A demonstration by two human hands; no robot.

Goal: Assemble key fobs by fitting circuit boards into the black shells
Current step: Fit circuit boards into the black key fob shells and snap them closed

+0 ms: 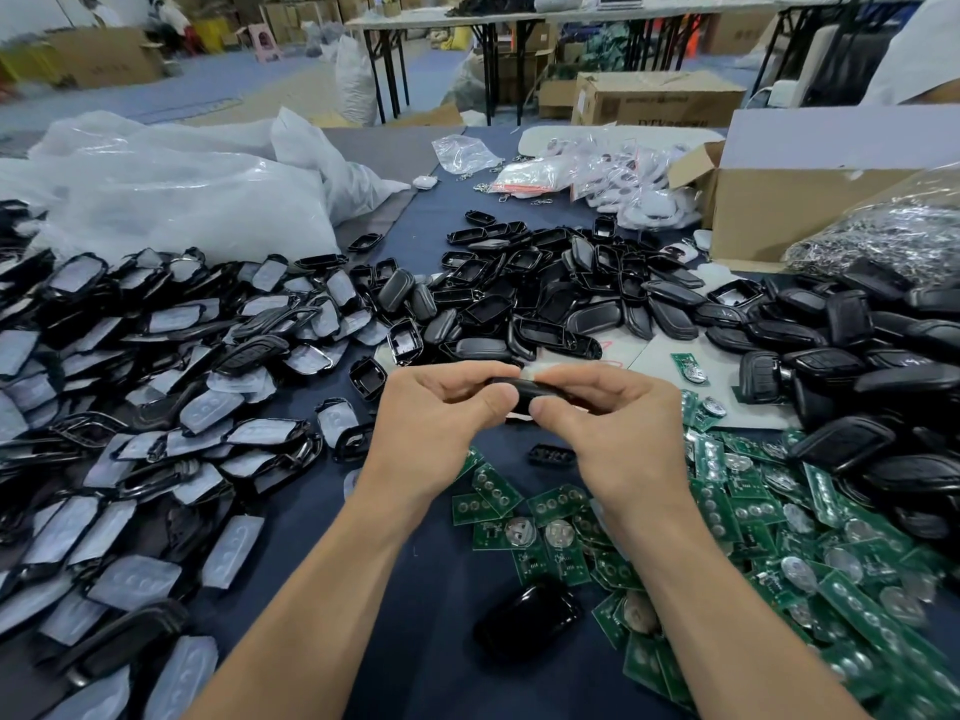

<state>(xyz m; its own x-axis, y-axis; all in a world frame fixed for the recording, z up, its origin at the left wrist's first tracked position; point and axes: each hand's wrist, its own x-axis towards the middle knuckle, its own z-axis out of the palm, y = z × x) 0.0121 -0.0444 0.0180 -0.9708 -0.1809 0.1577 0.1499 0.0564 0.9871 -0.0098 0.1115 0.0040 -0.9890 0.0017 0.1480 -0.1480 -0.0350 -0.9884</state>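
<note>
Both hands hold one black key fob shell (521, 391) above the middle of the table. My left hand (441, 423) grips its left end, thumb on the near side. My right hand (608, 423) pinches its right end; most of the shell is hidden by fingers. Green circuit boards (769, 537) with round battery clips lie in a heap at the lower right. A glossy black shell (530, 618) lies alone near the front. A small black shell part (551, 455) lies just below the hands.
Black shells with pale rubber pads (156, 407) pile up at the left. Empty black shells (545, 283) heap behind the hands, closed fobs (857, 366) at the right. White plastic bags (182, 189) and a cardboard box (810, 200) stand at the back on the dark blue table (322, 543).
</note>
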